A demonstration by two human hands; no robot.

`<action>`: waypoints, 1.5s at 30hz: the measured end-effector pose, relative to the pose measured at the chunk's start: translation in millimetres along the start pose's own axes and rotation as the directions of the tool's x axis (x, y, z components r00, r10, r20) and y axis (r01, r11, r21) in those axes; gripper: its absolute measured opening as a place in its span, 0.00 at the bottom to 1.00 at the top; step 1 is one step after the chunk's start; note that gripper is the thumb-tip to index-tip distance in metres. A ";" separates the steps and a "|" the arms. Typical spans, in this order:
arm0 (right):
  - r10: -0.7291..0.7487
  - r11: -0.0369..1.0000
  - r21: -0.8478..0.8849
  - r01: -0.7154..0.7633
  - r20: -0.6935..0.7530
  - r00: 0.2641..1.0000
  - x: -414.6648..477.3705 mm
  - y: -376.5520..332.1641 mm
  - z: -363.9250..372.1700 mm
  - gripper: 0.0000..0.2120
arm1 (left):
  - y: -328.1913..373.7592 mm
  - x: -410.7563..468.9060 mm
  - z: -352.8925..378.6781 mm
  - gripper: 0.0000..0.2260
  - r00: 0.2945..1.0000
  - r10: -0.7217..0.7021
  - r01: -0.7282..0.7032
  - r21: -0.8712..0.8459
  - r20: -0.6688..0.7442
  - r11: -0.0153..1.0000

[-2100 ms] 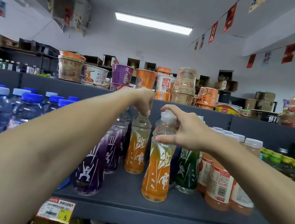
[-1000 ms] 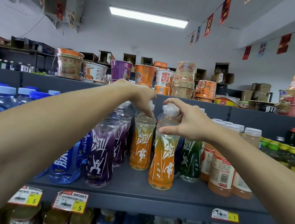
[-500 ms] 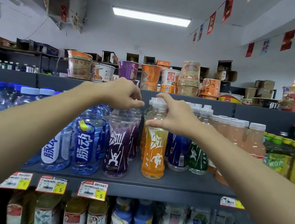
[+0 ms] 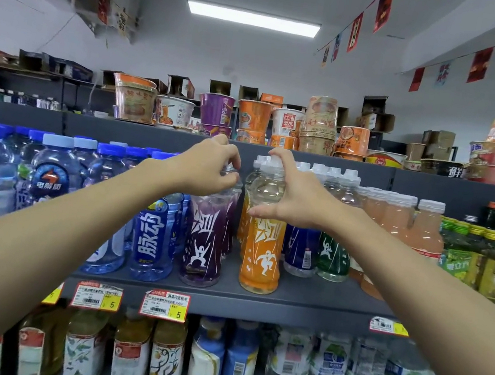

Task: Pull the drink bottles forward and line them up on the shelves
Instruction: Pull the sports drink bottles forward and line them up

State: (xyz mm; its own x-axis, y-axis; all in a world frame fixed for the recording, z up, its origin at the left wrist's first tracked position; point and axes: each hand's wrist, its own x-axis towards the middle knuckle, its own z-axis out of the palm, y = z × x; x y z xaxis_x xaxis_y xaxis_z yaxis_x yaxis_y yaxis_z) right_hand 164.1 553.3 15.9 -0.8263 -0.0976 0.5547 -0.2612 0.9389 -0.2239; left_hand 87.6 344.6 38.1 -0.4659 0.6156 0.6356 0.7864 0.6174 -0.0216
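A purple drink bottle (image 4: 204, 245) stands at the front edge of the grey shelf (image 4: 253, 303). My left hand (image 4: 207, 167) is closed over its cap and neck. Beside it to the right stands an orange drink bottle (image 4: 262, 255), also near the front edge. My right hand (image 4: 294, 195) grips its neck, thumb in front and fingers over the white cap. More orange and purple bottles stand in rows behind these two.
Blue bottles (image 4: 153, 230) fill the shelf to the left. A dark blue bottle (image 4: 303, 249), a green one (image 4: 333, 254) and pink drinks (image 4: 426, 227) stand to the right. Instant noodle cups (image 4: 253, 116) sit on the shelf top. Price tags (image 4: 164, 304) hang above a lower shelf of bottles.
My left hand let go of a rear orange bottle and moved left onto the purple front bottle. My right hand kept its hold on the front orange bottle. The camera has pulled back and lowered.
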 end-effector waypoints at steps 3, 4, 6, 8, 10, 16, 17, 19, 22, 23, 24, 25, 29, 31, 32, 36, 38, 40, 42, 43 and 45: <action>0.005 1.000 -0.025 -0.005 -0.011 1.000 -1.4 -1.4 0.0 0.53 | 0.6 -1.1 0.9 0.10 1.000 0.009 -0.010 -0.010 -0.021 1.000; 0.004 0.999 -0.032 -0.005 -0.012 1.000 -1.4 -1.7 0.0 0.53 | 0.8 -1.3 1.1 0.10 1.000 0.010 -0.011 -0.013 -0.026 1.000; 0.004 0.999 -0.043 -0.005 -0.011 1.000 -1.5 -2.1 0.0 0.53 | 0.9 -1.4 1.2 0.09 0.999 0.011 -0.011 -0.018 -0.032 1.000; 0.012 0.999 -0.047 -0.013 -0.004 1.000 -1.3 -2.7 0.1 0.53 | 0.7 -1.4 1.3 0.07 0.999 0.011 -0.012 -0.028 -0.037 1.000; 0.020 0.999 -0.049 -0.020 -0.003 1.000 -1.1 -3.4 -0.1 0.53 | 0.6 -1.4 1.8 0.06 0.999 0.013 -0.014 -0.033 -0.038 0.999; 0.015 0.998 -0.062 -0.016 -0.007 1.000 -2.0 -4.6 -0.3 0.54 | 0.3 -0.6 3.1 0.06 0.999 0.024 -0.025 -0.023 -0.049 0.999; 0.019 0.998 -0.063 -0.020 -0.005 1.000 -1.9 -4.9 -0.4 0.54 | 0.2 -0.8 3.2 0.06 0.998 0.026 -0.027 -0.022 -0.051 0.999; 0.025 0.998 -0.066 -0.025 -0.004 1.000 -1.7 -5.3 -0.2 0.54 | -0.2 -0.9 3.6 0.06 0.998 0.028 -0.029 -0.022 -0.057 0.999; 0.023 0.997 -0.074 -0.023 -0.009 1.000 -1.6 -6.1 0.6 0.54 | -1.3 -1.4 4.2 0.06 0.997 0.036 -0.038 -0.031 -0.069 0.999; 0.025 0.997 -0.074 -0.025 -0.011 1.000 -1.5 -6.3 0.9 0.54 | -1.8 -1.6 4.5 0.06 0.997 0.038 -0.040 -0.036 -0.073 0.999; 0.028 0.997 -0.072 -0.028 -0.012 1.000 -1.6 -6.4 1.1 0.54 | -2.5 -1.7 4.9 0.06 0.996 0.038 -0.041 -0.040 -0.077 0.998; 0.030 0.997 -0.069 -0.031 -0.013 0.999 -1.7 -6.7 1.2 0.54 | -2.8 -1.9 5.5 0.06 0.996 0.038 -0.042 -0.045 -0.083 0.998; 0.043 0.997 -0.069 -0.044 -0.018 0.999 -1.7 -9.2 1.8 0.54 | -3.3 -2.0 7.9 0.04 0.993 0.038 -0.045 -0.068 -0.109 0.997; 0.051 0.996 -0.075 -0.053 -0.021 0.998 -1.4 -10.2 2.4 0.54 | -4.2 -1.3 8.9 0.05 0.993 0.034 -0.042 -0.072 -0.111 0.997; 0.056 0.995 -0.078 -0.058 -0.019 0.998 -1.0 -10.8 2.7 0.54 | -4.6 -1.0 9.6 0.05 0.993 0.030 -0.038 -0.073 -0.115 0.997; 0.076 0.994 -0.075 -0.078 -0.018 0.997 -0.4 -12.3 2.6 0.54 | -2.6 0.6 13.9 0.05 0.986 -0.005 -0.015 -0.122 -0.166 0.992; 0.080 0.993 -0.082 -0.081 -0.021 0.997 -0.3 -12.5 3.1 0.54 | -0.2 1.7 15.7 0.06 0.984 -0.024 0.000 -0.133 -0.174 0.991; 0.079 0.993 -0.088 -0.081 -0.021 0.997 0.5 -12.6 3.9 0.54 | 2.0 2.2 16.1 0.06 0.985 -0.033 0.009 -0.141 -0.167 0.990; 0.077 0.993 -0.091 -0.079 -0.026 0.997 1.6 -12.6 4.2 0.54 | 4.4 2.3 15.3 0.06 0.987 -0.035 0.013 -0.145 -0.154 0.989; 0.078 0.993 -0.090 -0.080 -0.026 0.997 1.8 -12.4 4.3 0.54 | 5.7 2.2 15.1 0.06 0.988 -0.036 0.014 -0.143 -0.149 0.990; 0.077 0.993 -0.091 -0.079 -0.026 0.997 2.0 -11.6 4.5 0.54 | 7.8 2.1 14.8 0.06 0.989 -0.039 0.020 -0.136 -0.143 0.990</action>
State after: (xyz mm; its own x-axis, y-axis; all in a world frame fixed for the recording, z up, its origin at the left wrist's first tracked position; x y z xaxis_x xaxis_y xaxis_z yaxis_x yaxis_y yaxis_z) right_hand 163.2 540.7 16.0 -0.8309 -0.0163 0.5561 -0.1487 0.9697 -0.1937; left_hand 86.7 357.9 27.9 -0.4336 0.5147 0.7396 0.8250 0.5569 0.0961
